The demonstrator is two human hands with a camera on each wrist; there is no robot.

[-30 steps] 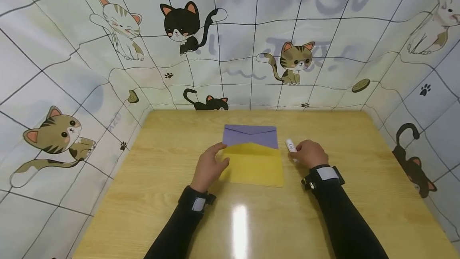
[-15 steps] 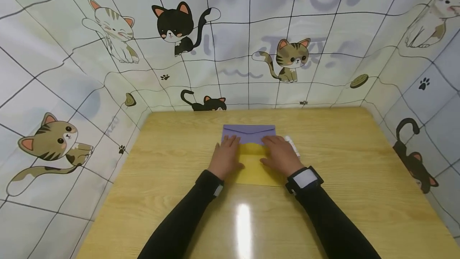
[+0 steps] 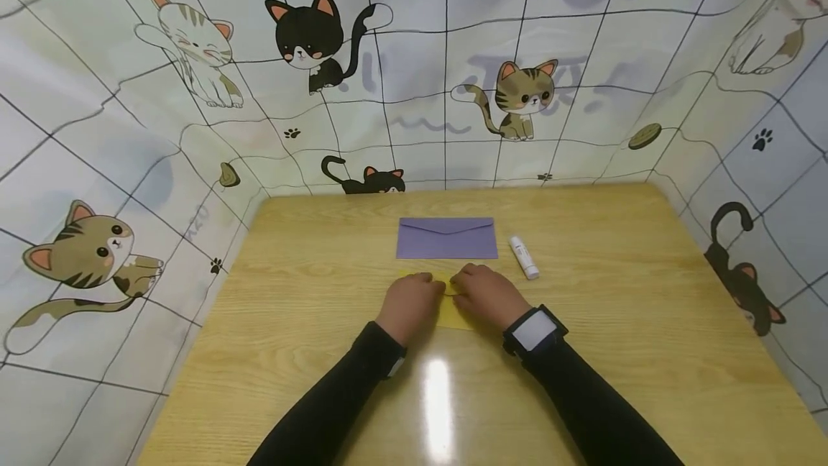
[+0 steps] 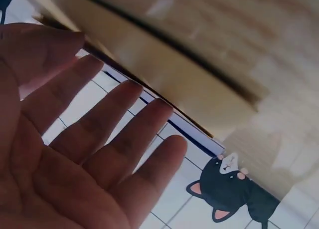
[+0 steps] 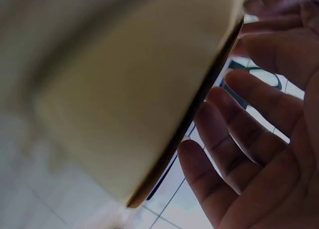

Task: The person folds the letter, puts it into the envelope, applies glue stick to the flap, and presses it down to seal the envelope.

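Observation:
A yellow envelope (image 3: 456,316) lies on the table in front of me, its upper flap bent down toward me. My left hand (image 3: 414,304) holds the flap's left part with bent fingers, and my right hand (image 3: 488,295) holds the right part. Their fingertips nearly meet at the middle. In the left wrist view the fingers (image 4: 124,134) reach along the far edge of the yellow paper (image 4: 164,79); the thumb overlaps its face. The right wrist view has the other fingers (image 5: 234,134) at the paper's (image 5: 124,89) edge. Most of the envelope is covered by the hands.
Just behind the yellow one lies a purple envelope (image 3: 446,243), its flap folded down. A white glue stick (image 3: 524,257) rests to its right. The wooden table (image 3: 310,265) is bordered by a cat-patterned cloth (image 3: 427,78) at the back and sides.
My right hand let go of the glue stick and moved left onto the yellow envelope. My left hand came inward. The flap, raised before, is bent down, so the purple envelope shows more.

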